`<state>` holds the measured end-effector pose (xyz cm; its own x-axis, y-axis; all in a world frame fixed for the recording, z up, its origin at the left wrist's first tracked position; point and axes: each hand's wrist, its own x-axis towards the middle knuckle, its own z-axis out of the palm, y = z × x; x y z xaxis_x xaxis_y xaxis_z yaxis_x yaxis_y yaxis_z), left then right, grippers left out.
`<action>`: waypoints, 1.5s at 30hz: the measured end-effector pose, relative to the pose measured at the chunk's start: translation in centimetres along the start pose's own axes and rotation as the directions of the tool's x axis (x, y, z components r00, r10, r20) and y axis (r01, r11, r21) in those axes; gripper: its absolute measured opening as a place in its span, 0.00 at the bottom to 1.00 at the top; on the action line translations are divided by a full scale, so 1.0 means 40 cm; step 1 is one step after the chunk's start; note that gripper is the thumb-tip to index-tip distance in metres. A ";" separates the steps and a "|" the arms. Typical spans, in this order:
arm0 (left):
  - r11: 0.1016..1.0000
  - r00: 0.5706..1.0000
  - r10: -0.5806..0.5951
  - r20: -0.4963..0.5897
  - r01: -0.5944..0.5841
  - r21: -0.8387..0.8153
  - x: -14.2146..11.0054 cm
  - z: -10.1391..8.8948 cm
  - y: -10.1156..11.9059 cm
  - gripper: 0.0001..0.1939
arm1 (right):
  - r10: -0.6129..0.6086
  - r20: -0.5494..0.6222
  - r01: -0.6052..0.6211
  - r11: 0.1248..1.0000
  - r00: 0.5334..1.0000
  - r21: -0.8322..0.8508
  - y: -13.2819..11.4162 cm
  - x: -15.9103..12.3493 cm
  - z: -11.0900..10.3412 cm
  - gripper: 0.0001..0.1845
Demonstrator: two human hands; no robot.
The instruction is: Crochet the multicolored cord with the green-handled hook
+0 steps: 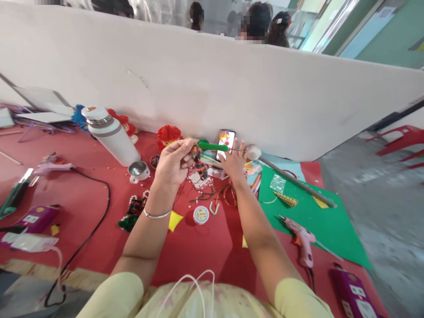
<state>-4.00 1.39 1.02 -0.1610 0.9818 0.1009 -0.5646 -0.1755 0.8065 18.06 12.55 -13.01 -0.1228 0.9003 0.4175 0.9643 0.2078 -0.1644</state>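
My left hand (174, 161) is closed in a pinch, thumb against fingers. From it a green-handled crochet hook (213, 146) points right, its thin shaft passing by my right fingers. Multicoloured yarn work (200, 165) hangs at the same fingertips. My right hand (235, 161) has its fingers spread beside a lit phone (225, 138) leaning near the white partition; whether they touch the screen I cannot tell. Below the hands lie white beads (198, 180), an orange cord loop (228, 195) and a small round tub (201, 215).
A white flask (112, 137) and steel cup (139, 170) stand left. Pink glue guns (303, 240) lie on both sides, with cables. A stick (298, 181) crosses the green sheet (338, 225) at right. The white partition (198, 84) borders the red table (212, 260).
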 end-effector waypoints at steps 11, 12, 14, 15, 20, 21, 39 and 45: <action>1.000 0.999 -0.003 0.044 0.003 0.008 -0.013 0.016 -0.012 0.13 | 0.152 0.058 -0.130 0.524 0.987 0.842 -0.024 -0.008 -0.208 0.19; 1.000 0.998 -0.017 0.063 0.016 0.016 -0.016 0.020 -0.019 0.14 | 0.110 0.119 -0.155 0.422 0.987 0.893 -0.031 -0.025 -0.229 0.18; 0.999 0.995 -0.037 0.093 0.034 0.037 -0.021 0.027 -0.031 0.15 | 0.025 0.197 -0.195 0.310 0.980 0.931 -0.048 -0.064 -0.258 0.18; 0.998 0.994 -0.042 0.104 0.037 0.048 -0.023 0.030 -0.037 0.15 | 0.011 0.226 -0.219 0.296 0.974 0.930 -0.056 -0.083 -0.266 0.17; 0.998 0.991 -0.046 0.127 0.040 0.053 -0.032 0.041 -0.049 0.16 | -0.053 0.280 -0.260 0.239 0.959 0.935 -0.083 -0.136 -0.291 0.19; 0.998 0.990 -0.049 0.133 0.042 0.051 -0.034 0.043 -0.050 0.16 | -0.081 0.266 -0.248 0.183 0.961 0.951 -0.087 -0.140 -0.300 0.22; 0.984 0.956 -0.090 0.278 0.043 0.172 -0.077 0.082 -0.062 0.20 | -0.023 0.238 -0.239 -0.121 0.971 0.963 -0.127 -0.194 -0.360 0.24; 0.962 0.892 -0.273 0.360 0.263 0.079 -0.081 0.085 -0.065 0.21 | -0.136 -0.269 0.298 0.283 0.953 0.912 -0.108 -0.220 -0.369 0.17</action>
<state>0.75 -1.08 0.59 0.3020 0.9500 0.0794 -0.5215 0.0949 0.8480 18.43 -1.93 -2.80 -0.1852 0.7271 0.6611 0.0224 0.6757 -0.7368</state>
